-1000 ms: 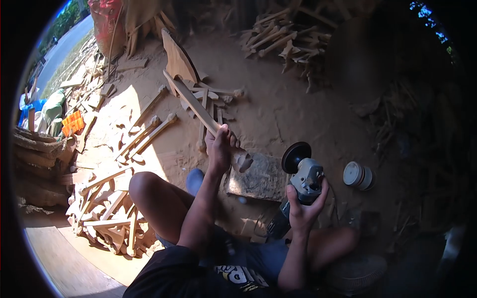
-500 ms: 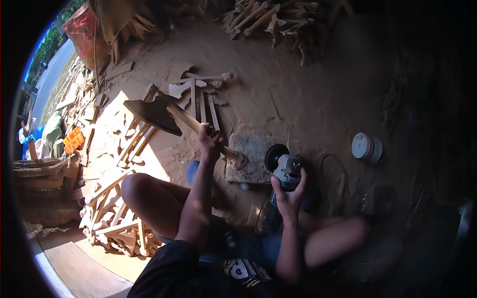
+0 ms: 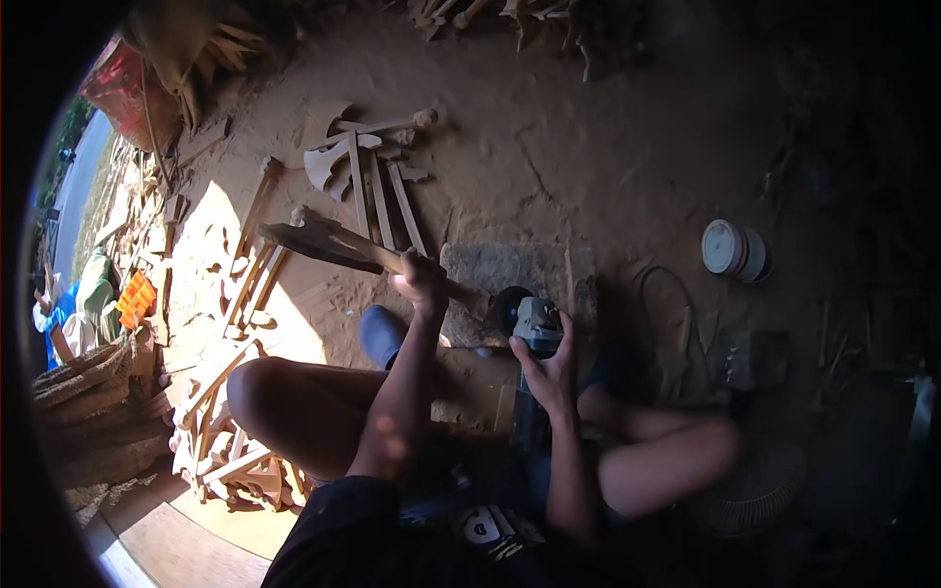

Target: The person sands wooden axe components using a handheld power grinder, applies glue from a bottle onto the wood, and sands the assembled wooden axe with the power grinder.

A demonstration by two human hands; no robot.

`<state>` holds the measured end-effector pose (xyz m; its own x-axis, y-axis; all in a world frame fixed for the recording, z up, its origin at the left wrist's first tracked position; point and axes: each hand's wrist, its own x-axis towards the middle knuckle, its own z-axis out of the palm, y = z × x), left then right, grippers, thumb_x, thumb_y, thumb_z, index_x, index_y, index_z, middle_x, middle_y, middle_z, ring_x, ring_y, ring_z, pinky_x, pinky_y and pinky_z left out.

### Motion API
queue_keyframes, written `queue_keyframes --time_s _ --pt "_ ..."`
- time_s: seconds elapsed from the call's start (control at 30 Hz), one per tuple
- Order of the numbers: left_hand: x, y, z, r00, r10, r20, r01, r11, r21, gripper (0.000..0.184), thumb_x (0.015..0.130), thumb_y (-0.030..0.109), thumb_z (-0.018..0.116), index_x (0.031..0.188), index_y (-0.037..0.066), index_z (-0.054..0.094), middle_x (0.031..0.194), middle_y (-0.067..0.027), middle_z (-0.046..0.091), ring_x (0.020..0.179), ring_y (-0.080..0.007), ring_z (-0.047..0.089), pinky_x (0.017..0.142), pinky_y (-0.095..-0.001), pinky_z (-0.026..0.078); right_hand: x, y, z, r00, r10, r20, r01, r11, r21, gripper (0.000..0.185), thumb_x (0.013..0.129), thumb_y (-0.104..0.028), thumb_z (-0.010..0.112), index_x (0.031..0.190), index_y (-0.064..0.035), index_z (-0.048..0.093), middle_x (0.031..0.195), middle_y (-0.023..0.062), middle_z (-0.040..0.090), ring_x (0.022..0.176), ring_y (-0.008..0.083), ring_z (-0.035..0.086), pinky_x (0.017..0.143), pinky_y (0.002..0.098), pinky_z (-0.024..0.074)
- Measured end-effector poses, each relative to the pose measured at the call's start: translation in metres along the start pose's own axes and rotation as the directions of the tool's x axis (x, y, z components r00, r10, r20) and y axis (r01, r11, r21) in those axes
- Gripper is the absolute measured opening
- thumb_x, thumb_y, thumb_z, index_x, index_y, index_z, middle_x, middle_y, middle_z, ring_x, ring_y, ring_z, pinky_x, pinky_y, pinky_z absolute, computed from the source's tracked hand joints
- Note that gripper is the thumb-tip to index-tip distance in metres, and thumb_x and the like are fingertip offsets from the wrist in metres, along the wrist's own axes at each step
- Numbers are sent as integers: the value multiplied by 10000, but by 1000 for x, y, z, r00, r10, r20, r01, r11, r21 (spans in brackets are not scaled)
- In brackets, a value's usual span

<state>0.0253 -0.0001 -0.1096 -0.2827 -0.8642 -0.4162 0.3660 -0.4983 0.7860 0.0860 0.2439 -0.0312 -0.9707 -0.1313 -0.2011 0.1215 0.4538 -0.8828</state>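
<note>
My left hand (image 3: 421, 279) is closed around the shaft of a wooden axe (image 3: 338, 245), its broad, shaded blade pointing away to the left. The knobbed butt of the shaft lies over a worn block (image 3: 524, 263) on the ground. In my right hand (image 3: 551, 367) is an angle grinder (image 3: 539, 331), gripped near its head. Its round black disc (image 3: 510, 306) is up against the butt end, though actual contact is hard to make out in the shadow.
Several carved wooden axes (image 3: 358, 152) lie beyond the block. A sunlit heap of wooden pieces (image 3: 240, 461) is beside my left knee. A white tub (image 3: 723, 248) and a cable (image 3: 671, 279) are to the right. A red sack (image 3: 132, 93) stands at the far left.
The grinder has moved left and up, its disc closing on the axe's butt end. The axe has turned so its blade shows more edge-on. The camera view has shifted slightly.
</note>
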Motion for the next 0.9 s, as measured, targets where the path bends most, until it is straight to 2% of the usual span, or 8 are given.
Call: queue_keyframes --time_s 0.1,0.2,0.3,0.4,0.6,0.7,0.8,0.9 --pt "3 2 -2 985 -155 77 167 967 -190 233 903 236 638 792 80 506 583 -19 462 409 -175 466 387 -338 384 3 -5 3 999 16 35 -18 998 59 976 822 -426 842 1530 18 338 1385 295 572 1258 410 593 1061 471 470" --pt "-8 5 6 1000 -25 -2 25 1000 -7 226 900 212 646 792 85 494 583 -14 462 411 -164 463 379 -337 383 6 -8 7 999 -45 8 45 999 -21 990 819 -429 846 1534 15 327 1377 296 575 1253 411 595 1059 473 471" --pt "-4 5 2 998 -17 65 18 1000 -12 218 911 202 634 795 86 491 588 -16 472 413 -152 468 376 -330 385 4 -12 7 1000 11 16 -12 1000 28 954 803 -415 870 1491 37 388 1406 278 532 1300 370 544 1101 452 432" --pt "-4 6 -1 993 -15 121 12 1000 25 261 941 227 622 744 105 502 592 9 437 429 -150 469 384 -318 370 4 -15 9 1000 -1 26 2 999 -53 982 798 -428 869 1509 35 373 1422 285 521 1312 390 535 1113 462 424" --pt "-3 6 0 989 -33 143 32 999 8 248 937 236 617 746 117 514 598 18 435 436 -134 449 400 -310 367 -1 -21 11 999 31 44 -27 996 -89 998 798 -436 862 1526 29 361 1474 308 481 1358 424 501 1133 472 411" --pt "-3 8 1 987 -61 145 61 998 9 252 924 231 626 736 122 499 599 15 438 438 -136 453 403 -310 365 -1 -19 11 999 28 25 -25 995 -100 991 799 -430 862 1523 30 366 1472 311 492 1365 425 505 1134 466 414" --pt "-6 8 4 988 -62 139 61 998 8 259 913 217 625 724 118 479 584 8 434 427 -146 450 394 -319 359 -1 -17 9 999 -50 18 53 980 -190 1004 816 -436 841 1550 21 330 1404 325 570 1298 451 580 1073 476 471" --pt "-4 6 5 994 -20 109 17 1000 23 264 907 207 625 719 114 467 561 8 425 409 -149 444 384 -325 355 -2 -15 8 1000 -23 0 23 976 -215 1002 820 -428 842 1554 15 325 1410 317 568 1290 444 587 1074 475 472"
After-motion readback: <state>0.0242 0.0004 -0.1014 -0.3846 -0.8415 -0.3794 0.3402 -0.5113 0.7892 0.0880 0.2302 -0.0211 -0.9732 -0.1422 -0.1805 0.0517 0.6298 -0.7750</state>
